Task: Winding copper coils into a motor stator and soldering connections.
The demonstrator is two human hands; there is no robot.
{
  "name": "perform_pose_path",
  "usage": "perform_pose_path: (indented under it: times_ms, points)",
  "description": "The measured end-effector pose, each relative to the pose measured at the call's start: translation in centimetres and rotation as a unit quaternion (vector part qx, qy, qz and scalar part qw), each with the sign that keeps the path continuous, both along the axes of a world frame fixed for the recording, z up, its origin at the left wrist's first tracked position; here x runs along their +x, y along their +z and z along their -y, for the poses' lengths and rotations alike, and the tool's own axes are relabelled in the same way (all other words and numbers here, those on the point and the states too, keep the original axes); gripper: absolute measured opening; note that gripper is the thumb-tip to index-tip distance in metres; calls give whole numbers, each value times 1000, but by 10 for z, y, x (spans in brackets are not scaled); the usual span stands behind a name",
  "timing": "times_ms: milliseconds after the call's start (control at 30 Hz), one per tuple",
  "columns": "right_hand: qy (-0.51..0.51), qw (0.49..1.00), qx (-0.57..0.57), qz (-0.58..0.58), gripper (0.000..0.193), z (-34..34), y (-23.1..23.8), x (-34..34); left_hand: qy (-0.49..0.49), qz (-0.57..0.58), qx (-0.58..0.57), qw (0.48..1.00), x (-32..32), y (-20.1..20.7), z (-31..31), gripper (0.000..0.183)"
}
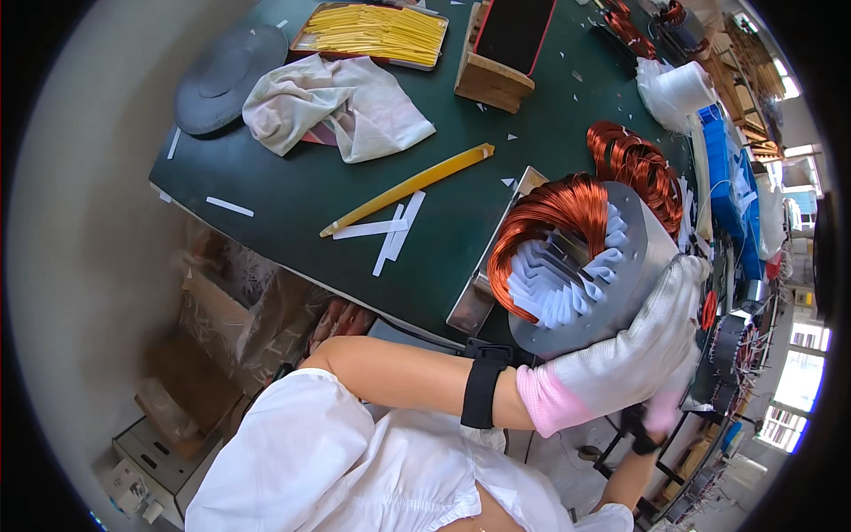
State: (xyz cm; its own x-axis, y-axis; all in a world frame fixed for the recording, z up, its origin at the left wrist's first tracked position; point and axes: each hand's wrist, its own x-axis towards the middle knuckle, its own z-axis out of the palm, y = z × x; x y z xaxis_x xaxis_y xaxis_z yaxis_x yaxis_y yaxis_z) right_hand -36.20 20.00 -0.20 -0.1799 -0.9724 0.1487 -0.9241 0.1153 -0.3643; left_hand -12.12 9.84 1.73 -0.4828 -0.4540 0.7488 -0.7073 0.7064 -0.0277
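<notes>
We see the left hand [612, 355], in a white glove with a pink cuff, laid along the near outer side of the grey metal stator [643, 257]. Its forearm crosses from the lower left, elbow bent, with a black band [483, 390] at the wrist; the fingers stretch away up the stator's right flank — their palm side is hidden, so we cannot tell how far the grip is closed or whether it has hold of anything.

The right hand [667, 403], gloved too, sits below and partly behind the left, its forearm rising from the lower edge; it is blurred, and we cannot make out its fingers or any grip.

The stator lies tilted at the near right of the green bench [301, 199], its copper winding [545, 222] arched over white liners [550, 279], beside a second copper coil [629, 164]
</notes>
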Motion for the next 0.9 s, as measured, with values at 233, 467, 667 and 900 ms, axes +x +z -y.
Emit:
perform_pose_path:
  times_ms: [233,467,667,900]
  points:
    - [33,997,63,8,18,42,57,55,26,11,-8,1000,-7,-5,2,29]
    - [221,948,-130,-189,16,38,110,88,-406,-223,148,874,54,13,14,21]
    - [320,912,-171,-192,31,-3,177,133,-2,-201,424,883,151,10,167,22]
    - [287,944,-63,-152,27,-24,152,72,200,241,213,925,212,-69,288,24]
